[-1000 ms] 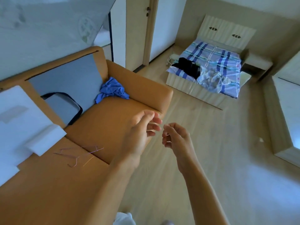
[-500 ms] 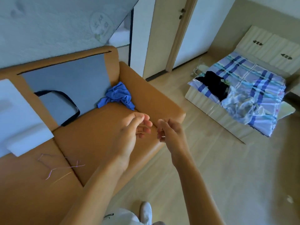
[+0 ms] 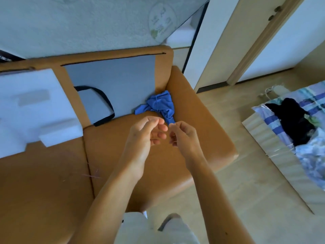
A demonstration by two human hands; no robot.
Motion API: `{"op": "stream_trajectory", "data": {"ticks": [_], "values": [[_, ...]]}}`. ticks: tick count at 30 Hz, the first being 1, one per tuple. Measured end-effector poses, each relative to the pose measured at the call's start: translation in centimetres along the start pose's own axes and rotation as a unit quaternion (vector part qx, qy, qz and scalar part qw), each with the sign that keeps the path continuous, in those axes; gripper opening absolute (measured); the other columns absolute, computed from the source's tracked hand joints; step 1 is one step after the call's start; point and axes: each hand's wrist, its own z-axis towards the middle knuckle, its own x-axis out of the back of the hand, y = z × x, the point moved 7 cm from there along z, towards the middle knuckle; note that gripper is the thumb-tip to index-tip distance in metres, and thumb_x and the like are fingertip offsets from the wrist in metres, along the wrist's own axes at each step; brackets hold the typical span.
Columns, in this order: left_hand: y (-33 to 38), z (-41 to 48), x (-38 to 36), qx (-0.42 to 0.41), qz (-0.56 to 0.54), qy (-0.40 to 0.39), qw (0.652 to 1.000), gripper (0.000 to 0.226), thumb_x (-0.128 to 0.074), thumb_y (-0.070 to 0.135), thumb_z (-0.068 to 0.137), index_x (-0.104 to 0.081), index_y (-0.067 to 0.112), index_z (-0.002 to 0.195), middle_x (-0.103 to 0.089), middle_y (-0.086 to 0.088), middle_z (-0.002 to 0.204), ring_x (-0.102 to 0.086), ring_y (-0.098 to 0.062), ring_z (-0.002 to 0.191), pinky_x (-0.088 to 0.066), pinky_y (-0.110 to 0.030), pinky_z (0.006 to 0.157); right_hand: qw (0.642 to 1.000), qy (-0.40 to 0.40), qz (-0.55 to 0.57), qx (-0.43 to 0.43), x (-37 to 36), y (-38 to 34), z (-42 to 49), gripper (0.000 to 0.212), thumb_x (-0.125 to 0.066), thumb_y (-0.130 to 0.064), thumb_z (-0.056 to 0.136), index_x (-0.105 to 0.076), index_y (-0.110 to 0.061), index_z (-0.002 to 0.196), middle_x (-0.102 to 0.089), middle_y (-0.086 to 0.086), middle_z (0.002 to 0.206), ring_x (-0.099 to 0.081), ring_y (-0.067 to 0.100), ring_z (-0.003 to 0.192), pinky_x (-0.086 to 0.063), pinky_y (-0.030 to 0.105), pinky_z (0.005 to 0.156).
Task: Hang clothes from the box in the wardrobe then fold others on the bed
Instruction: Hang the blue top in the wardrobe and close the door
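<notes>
One wide-angle camera rides on the person's head, facing forward and steeply down. The sofa (image 3: 109, 141) lies close below; the bed (image 3: 277, 155) lies farther off, right.

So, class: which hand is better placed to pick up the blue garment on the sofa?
Right, probably. The right hand has fingertips nearest the trailing end of the blue garment; the left hand hovers slightly farther off.

crumpled garment (image 3: 159, 106) on sofa (image 3: 175, 155), bed (image 3: 263, 138) right of sofa

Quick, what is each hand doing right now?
Left hand: open, holding nothing.
Right hand: fingers curled; cannot tell if it pinches anything.
</notes>
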Motion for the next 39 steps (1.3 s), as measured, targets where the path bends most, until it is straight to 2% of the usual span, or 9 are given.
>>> {"op": "stream_trajectory", "data": {"ticks": [5, 9, 18, 22, 26, 31, 35, 37, 39], "values": [[-1.0, 4.7, 0.1, 0.016, -0.022, 0.037, 0.999, 0.026, -0.046, 0.023, 0.102, -0.067, 0.02, 0.087, -0.072, 0.001, 0.082, -0.066, -0.017, 0.078, -0.05, -0.035, 0.078, 0.998, -0.028, -0.027, -0.041, -1.0, 2.2, 6.3, 0.025, -0.059, -0.024, 0.097, -0.059, -0.004, 0.083, -0.056, 0.004, 0.068, -0.053, 0.017, 0.061, -0.045, 0.029, 0.06], [-3.2, 8.6, -0.8, 0.028, -0.028, 0.051, 0.998, 0.026, -0.046, 0.017, 0.102, -0.067, 0.017, 0.086, -0.071, -0.001, 0.08, -0.066, -0.016, 0.075, -0.049, -0.027, 0.07, 0.994, -0.064, -0.062, -0.067, -2.9, 5.2, 12.3, 0.032, -0.061, -0.028, 0.095, -0.057, 0.003, 0.088, -0.059, 0.008, 0.071, -0.056, 0.019, 0.064, -0.05, 0.04, 0.066], [-13.7, 22.4, 0.0, 0.09, -0.003, 0.146, 0.985, 0.026, -0.047, 0.023, 0.101, -0.068, 0.014, 0.089, -0.072, -0.001, 0.083, -0.064, -0.014, 0.076, -0.049, -0.032, 0.076, 0.982, -0.082, -0.168, -0.037, -6.0, 15.7, 29.9, 0.018, -0.065, -0.022, 0.089, -0.059, -0.006, 0.086, -0.059, 0.005, 0.076, -0.058, 0.017, 0.067, -0.051, 0.034, 0.066], [-21.1, 27.7, 0.8, 0.118, -0.004, 0.169, 0.978, 0.023, -0.048, 0.023, 0.099, -0.068, 0.013, 0.093, -0.071, -0.001, 0.083, -0.064, -0.013, 0.073, -0.049, -0.031, 0.075, 0.954, -0.08, -0.287, 0.024, -6.0, 22.3, 38.4, 0.015, -0.07, -0.018, 0.087, -0.062, -0.013, 0.099, -0.055, 0.001, 0.106, -0.055, 0.007, 0.082, -0.044, 0.017, 0.07], [-28.2, 29.9, 1.4, 0.131, -0.021, 0.194, 0.972, 0.019, -0.055, 0.024, 0.096, -0.069, 0.015, 0.088, -0.071, 0.001, 0.078, -0.065, -0.012, 0.069, -0.048, -0.03, 0.072, 0.906, -0.085, -0.412, 0.054, -5.6, 29.7, 46.9, 0.034, -0.072, -0.017, 0.082, -0.06, -0.023, 0.114, -0.032, 0.004, 0.132, -0.044, 0.024, 0.122, -0.05, 0.042, 0.097], [-36.0, 29.8, 1.1, 0.166, -0.034, 0.215, 0.962, 0.019, -0.062, 0.033, 0.091, -0.069, 0.016, 0.086, -0.073, 0.004, 0.072, -0.064, -0.008, 0.062, -0.045, -0.028, 0.065, 0.845, -0.09, -0.527, -0.005, -4.9, 36.9, 54.8, 0.061, -0.08, -0.036, 0.077, -0.056, -0.028, 0.133, -0.009, 0.013, 0.159, -0.019, 0.037, 0.146, -0.028, 0.05, 0.118], [-38.3, 29.3, 0.8, 0.182, -0.041, 0.222, 0.957, 0.033, -0.056, 0.042, 0.074, -0.069, 0.015, 0.088, -0.073, 0.004, 0.072, -0.063, -0.009, 0.063, -0.043, -0.029, 0.066, 0.842, -0.164, -0.508, -0.071, -5.9, 40.0, 57.2, 0.094, -0.08, -0.048, 0.076, -0.035, -0.016, 0.152, -0.028, 0.013, 0.159, -0.032, 0.034, 0.144, -0.03, 0.05, 0.118], [-37.6, 29.4, 1.0, 0.18, -0.03, 0.225, 0.957, 0.033, -0.056, 0.043, 0.074, -0.069, 0.015, 0.088, -0.073, 0.004, 0.073, -0.064, -0.009, 0.064, -0.044, -0.03, 0.068, 0.882, -0.171, -0.436, -0.052, -7.1, 38.5, 56.6, 0.078, -0.081, -0.039, 0.079, -0.049, -0.011, 0.144, -0.051, 0.011, 0.145, -0.051, 0.029, 0.13, -0.044, 0.042, 0.109], [-36.6, 29.6, 1.3, 0.175, -0.025, 0.227, 0.958, 0.023, -0.062, 0.038, 0.087, -0.069, 0.016, 0.086, -0.072, 0.005, 0.072, -0.064, -0.01, 0.067, -0.044, -0.03, 0.069, 0.927, -0.174, -0.33, -0.028, -8.4, 36.1, 54.8, 0.042, -0.081, -0.022, 0.081, -0.069, -0.007, 0.118, -0.069, 0.008, 0.111, -0.064, 0.022, 0.105, -0.054, 0.03, 0.091]]}}
